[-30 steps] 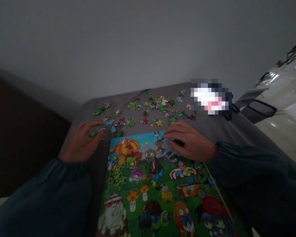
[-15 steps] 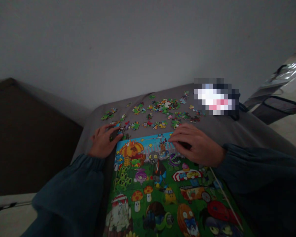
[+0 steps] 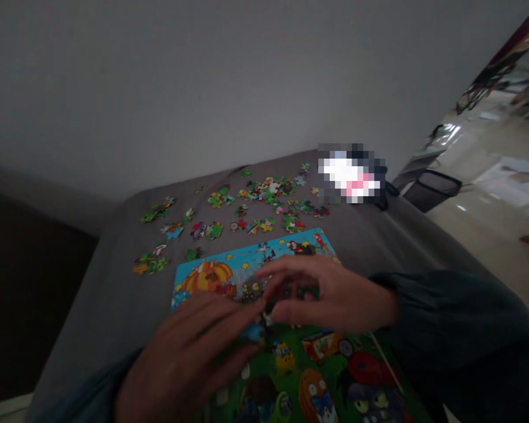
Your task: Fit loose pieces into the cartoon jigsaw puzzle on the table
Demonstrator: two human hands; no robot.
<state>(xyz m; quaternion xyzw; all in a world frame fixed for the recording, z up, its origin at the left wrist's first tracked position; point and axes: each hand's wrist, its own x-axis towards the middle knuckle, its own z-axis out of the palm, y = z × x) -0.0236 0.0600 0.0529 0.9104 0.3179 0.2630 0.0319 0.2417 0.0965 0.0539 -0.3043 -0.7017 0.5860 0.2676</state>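
A cartoon picture board [image 3: 247, 258] with a blue top edge and green ground lies in front of me. My left hand [image 3: 189, 352] is over its left middle, palm down, fingers stretched out and somewhat blurred. Reaching in from the right, my right hand [image 3: 326, 294] curves above the board's centre with index finger and thumb apart. The fingertips of both hands come close together over the zombie print, and I cannot tell whether a small piece is between them. Beyond the board, loose jigsaw pieces [image 3: 271, 189] lie in scattered groups.
Grey cloth [image 3: 101, 270] covers the surface under the board and pieces. A pixelated bright object [image 3: 350, 176] with dark straps lies at the far right. A pale wall [image 3: 224, 88] rises behind. Tiled floor [image 3: 489, 217] shows at the right.
My left hand has left the pieces beside the board's upper left corner and come over the board. My right hand has moved down and inward from the top edge. The view has shifted right.
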